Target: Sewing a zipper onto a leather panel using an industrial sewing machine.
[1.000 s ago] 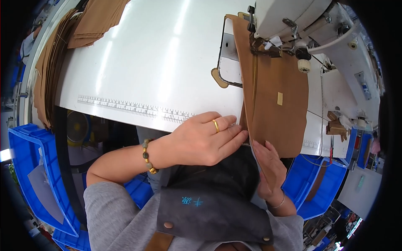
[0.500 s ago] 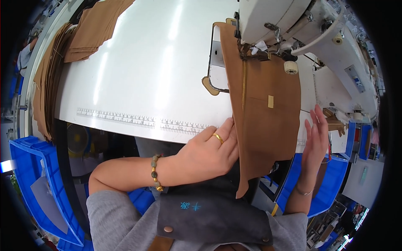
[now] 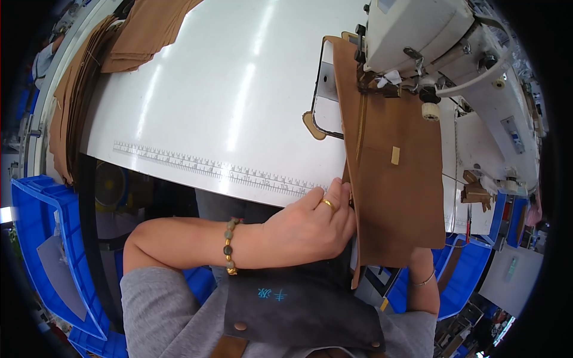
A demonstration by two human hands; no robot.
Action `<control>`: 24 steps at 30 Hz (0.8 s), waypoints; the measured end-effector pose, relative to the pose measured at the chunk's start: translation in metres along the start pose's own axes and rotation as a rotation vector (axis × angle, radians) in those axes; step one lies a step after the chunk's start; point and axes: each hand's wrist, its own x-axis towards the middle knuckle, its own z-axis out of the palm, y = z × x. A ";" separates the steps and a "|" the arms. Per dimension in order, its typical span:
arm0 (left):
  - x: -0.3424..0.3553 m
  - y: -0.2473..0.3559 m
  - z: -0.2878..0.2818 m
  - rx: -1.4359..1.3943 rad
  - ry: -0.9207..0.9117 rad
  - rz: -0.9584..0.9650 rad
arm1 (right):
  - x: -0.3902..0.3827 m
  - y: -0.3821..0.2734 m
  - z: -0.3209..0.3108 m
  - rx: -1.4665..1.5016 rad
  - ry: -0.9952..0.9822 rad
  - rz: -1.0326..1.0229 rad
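Observation:
A brown fabric panel (image 3: 403, 203) with a gold zipper (image 3: 362, 125) along its left part lies under the sewing machine head (image 3: 406, 42). Its near end hangs over the front edge of the table. My left hand (image 3: 322, 221), with a ring and a beaded bracelet, pinches the panel's left edge near the table front, fingers closed. My right hand (image 3: 421, 259) has gone beneath the panel's near right corner. Only its wrist side shows; the fingers are hidden by the fabric. A small pale yellow tag (image 3: 395, 156) sits on the panel.
Stacks of brown fabric pieces (image 3: 146, 36) lie at the far left of the white table (image 3: 197, 113), with more folded over its left edge (image 3: 74, 113). A printed ruler (image 3: 221, 169) runs along the front. Blue bins (image 3: 57, 250) stand at both sides below.
My right hand has moved from beside the panel, fingers raised, to underneath its near right corner. My left hand keeps its hold on the edge. The whole view has shifted slightly.

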 end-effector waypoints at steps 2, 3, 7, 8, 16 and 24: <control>-0.001 0.000 0.000 -0.009 0.005 0.006 | 0.006 -0.016 0.008 -0.149 0.055 -0.060; -0.001 -0.001 0.001 -0.011 0.013 0.004 | 0.010 -0.024 0.010 -0.235 0.083 -0.107; -0.002 0.000 0.001 -0.025 0.003 0.014 | 0.034 -0.052 0.016 -0.657 0.260 -0.346; -0.002 0.000 0.001 -0.022 0.015 0.022 | 0.044 -0.057 0.016 -0.766 0.292 -0.408; -0.002 -0.006 -0.006 -0.171 -0.043 0.004 | 0.120 -0.063 0.015 -1.213 0.289 -0.585; -0.005 -0.010 -0.006 -0.125 -0.053 0.072 | 0.106 -0.057 -0.018 -1.250 0.334 -0.599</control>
